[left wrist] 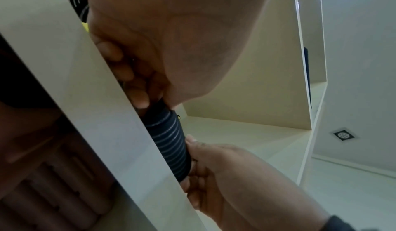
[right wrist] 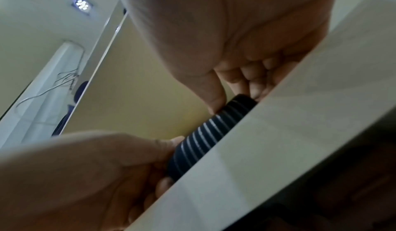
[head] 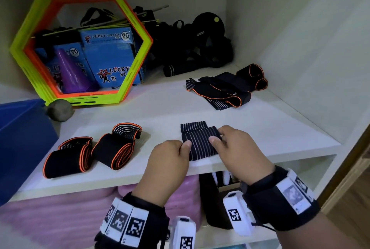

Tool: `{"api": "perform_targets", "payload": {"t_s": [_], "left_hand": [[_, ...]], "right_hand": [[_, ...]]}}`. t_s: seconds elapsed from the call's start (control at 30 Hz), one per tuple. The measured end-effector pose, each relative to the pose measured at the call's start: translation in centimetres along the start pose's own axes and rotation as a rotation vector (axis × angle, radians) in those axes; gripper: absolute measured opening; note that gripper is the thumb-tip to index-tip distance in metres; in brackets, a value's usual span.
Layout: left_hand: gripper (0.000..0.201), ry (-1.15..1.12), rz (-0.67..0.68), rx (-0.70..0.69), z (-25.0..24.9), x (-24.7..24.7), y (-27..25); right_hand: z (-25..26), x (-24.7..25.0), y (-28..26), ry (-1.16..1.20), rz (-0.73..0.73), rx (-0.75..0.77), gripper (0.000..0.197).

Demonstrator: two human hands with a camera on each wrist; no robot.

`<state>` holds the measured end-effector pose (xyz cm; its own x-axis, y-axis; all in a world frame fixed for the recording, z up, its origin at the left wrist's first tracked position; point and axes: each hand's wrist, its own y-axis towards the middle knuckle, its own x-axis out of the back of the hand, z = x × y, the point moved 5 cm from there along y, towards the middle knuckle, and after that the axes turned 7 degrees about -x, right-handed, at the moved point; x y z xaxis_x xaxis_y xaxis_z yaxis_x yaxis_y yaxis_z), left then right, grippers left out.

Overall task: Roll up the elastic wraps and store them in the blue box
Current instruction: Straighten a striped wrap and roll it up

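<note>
A black elastic wrap with thin white stripes (head: 200, 142) lies partly rolled near the front edge of the white shelf (head: 160, 108). My left hand (head: 170, 156) grips its left end and my right hand (head: 230, 144) grips its right end, thumbs on top. In the left wrist view the rolled wrap (left wrist: 171, 143) sits between both hands; the right wrist view shows the same roll (right wrist: 210, 136). Two rolled black wraps with orange edges (head: 68, 156) (head: 114, 148) lie to the left. An unrolled wrap (head: 226, 86) lies at the back right. The blue box (head: 22, 140) stands at the far left.
Yellow and orange hexagon frames (head: 80, 44) lean at the back left around blue cartons and a purple cone (head: 70, 70). A grey ball (head: 59, 110) rests beside the box. Black straps and gear (head: 192, 46) pile at the back. Pink rolls (head: 80, 204) lie on the lower shelf.
</note>
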<state>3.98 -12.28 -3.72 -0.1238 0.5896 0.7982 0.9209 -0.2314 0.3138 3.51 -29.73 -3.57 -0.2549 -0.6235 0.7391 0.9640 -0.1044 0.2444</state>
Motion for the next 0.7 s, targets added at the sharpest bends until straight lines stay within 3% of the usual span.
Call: {"api": "perform_targets", "payload": {"t_s": [0.13,0.23,0.33,0.43,0.53,0.7], "left_hand": [[0.051,0.072,-0.016,-0.002,-0.1,-0.1,0.6],[0.051,0.109,-0.017,-0.044,-0.4,-0.3,0.5],[0.048,0.124,-0.021,-0.092,-0.6,-0.6,0.2],[0.046,0.099,-0.011,-0.076,-0.3,-0.9,0.1],[0.042,0.054,0.021,-0.088,-0.1,-1.0,0.0],[0.025,-0.062,-0.083,-0.024,0.3,0.4,-0.5]], "right_hand": [[0.6,-0.5,-0.9,-0.296,-0.039,-0.032,0.032],[1.3,-0.1,-0.7,-0.291,-0.036,-0.04,0.034],[1.2,0.1,0.2,-0.149,0.0,-0.08,0.028],[1.2,0.6,0.6,0.181,-0.003,-0.131,0.019],[1.3,0.4,0.7,0.535,0.01,-0.189,0.033],[2.1,0.1,0.7,0.716,0.081,-0.154,0.06]]}}
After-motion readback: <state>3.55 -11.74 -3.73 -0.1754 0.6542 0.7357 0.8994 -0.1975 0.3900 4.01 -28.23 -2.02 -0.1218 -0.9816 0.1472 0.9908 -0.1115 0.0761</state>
